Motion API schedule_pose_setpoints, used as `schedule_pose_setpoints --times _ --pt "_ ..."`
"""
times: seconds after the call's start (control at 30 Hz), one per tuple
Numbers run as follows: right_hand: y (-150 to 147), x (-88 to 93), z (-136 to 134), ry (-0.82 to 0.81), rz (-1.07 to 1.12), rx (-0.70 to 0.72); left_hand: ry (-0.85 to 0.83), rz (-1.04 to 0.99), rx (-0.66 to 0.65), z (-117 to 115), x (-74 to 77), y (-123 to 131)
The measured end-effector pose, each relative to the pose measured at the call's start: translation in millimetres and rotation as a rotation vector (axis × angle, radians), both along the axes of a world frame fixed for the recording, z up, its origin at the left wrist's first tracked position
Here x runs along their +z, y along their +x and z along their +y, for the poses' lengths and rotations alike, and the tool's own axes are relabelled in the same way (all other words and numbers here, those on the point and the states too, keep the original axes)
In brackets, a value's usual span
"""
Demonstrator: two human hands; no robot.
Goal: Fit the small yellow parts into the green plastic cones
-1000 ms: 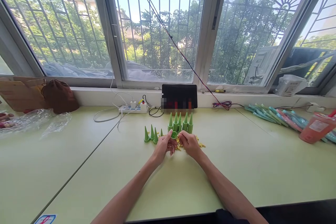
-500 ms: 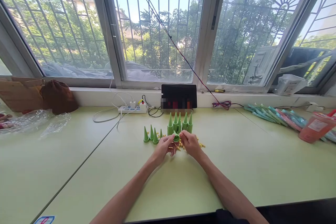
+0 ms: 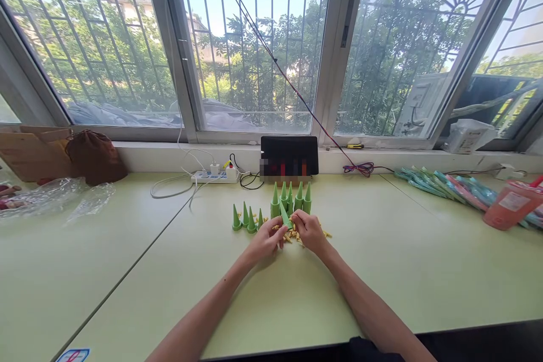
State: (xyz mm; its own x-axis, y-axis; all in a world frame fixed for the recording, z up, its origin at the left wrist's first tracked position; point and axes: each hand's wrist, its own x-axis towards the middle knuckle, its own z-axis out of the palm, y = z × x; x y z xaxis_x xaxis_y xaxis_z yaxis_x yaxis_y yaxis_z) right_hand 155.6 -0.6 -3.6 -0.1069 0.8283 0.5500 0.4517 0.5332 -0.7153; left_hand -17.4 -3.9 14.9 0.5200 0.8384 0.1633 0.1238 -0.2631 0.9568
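Observation:
Both hands meet at the middle of the pale green table. My right hand pinches a small green cone, which stands tilted with its tip up and to the left. My left hand is curled beside it, fingertips down among small yellow pieces scattered on the table; what it grips is hidden. Behind the hands stands a cluster of several upright green cones. A second group of green cones stands to the left.
A black device and a white power strip with cables sit by the window sill. Crumpled clear plastic, a brown pouch lie far left. Teal and pink packets and an orange cup are at right.
The cone between my hands turned from showing its round open base to pointing tip-up and left. Both hands dropped slightly toward the yellow pieces.

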Motion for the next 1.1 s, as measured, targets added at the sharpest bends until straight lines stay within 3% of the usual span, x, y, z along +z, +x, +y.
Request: schedule_pose_setpoints --times 0.2,0.5,1.1 --pt "1.0 -0.1 -0.2 -0.002 -0.011 0.002 0.253 0.119 0.094 0.7 -4.5 0.5" --pt "1.5 -1.1 1.5 0.02 -0.048 -0.015 0.493 0.162 0.179 2.6 -8.0 1.1" --pt "-3.7 -2.3 1.7 0.031 -0.013 -0.052 0.586 0.213 0.204 5.0 -7.9 -0.9"
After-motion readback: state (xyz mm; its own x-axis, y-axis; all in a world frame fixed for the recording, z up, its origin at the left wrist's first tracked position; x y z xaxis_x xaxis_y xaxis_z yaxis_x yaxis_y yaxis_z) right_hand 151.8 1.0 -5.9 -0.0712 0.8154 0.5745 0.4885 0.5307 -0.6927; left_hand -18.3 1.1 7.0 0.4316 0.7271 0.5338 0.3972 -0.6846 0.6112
